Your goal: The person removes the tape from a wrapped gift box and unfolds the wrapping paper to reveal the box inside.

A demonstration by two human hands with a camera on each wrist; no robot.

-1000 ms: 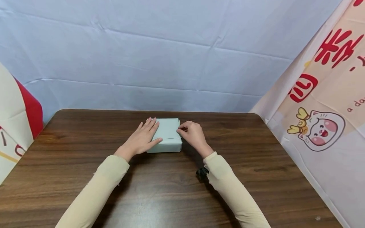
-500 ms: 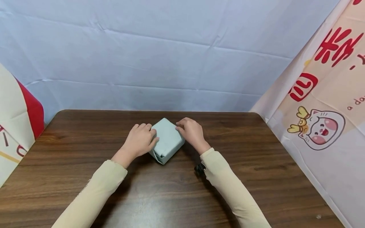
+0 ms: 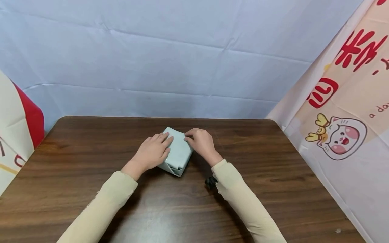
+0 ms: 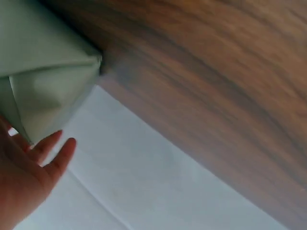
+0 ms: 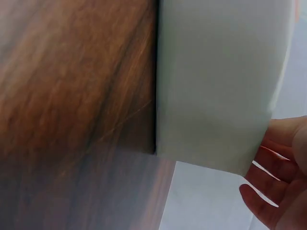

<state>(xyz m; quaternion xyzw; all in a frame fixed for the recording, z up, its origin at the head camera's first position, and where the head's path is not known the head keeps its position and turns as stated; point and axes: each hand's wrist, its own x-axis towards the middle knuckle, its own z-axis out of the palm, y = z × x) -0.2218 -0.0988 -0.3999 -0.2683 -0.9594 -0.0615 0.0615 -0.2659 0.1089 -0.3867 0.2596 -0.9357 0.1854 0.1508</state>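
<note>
A small box wrapped in pale green paper point(image 3: 179, 152) sits on the brown table, turned at an angle. Its near end shows folded paper flaps point(image 3: 175, 168) with a small gap. My left hand point(image 3: 152, 152) rests on the box's left side, fingers stretched over the top. In the left wrist view, the folded end point(image 4: 53, 96) is close to two spread fingers point(image 4: 60, 155). My right hand point(image 3: 201, 141) holds the right-hand edge with bent fingers and thumb. The right wrist view shows a smooth side of the box point(image 5: 220, 86), with curled fingers point(image 5: 273, 177) at its upper edge.
The wood-grain table point(image 3: 106, 135) has rounded far corners. Behind it hangs a creased pale cloth point(image 3: 170, 60). A printed banner point(image 3: 340, 111) stands at the right, and a red and white one point(image 3: 27, 114) at the left. A small black device point(image 3: 211, 182) is on the right sleeve.
The box, square to the table a second ago, now stands turned, with its folded end towards me. My left fingers bent during the turn and have stretched out again over the top.
</note>
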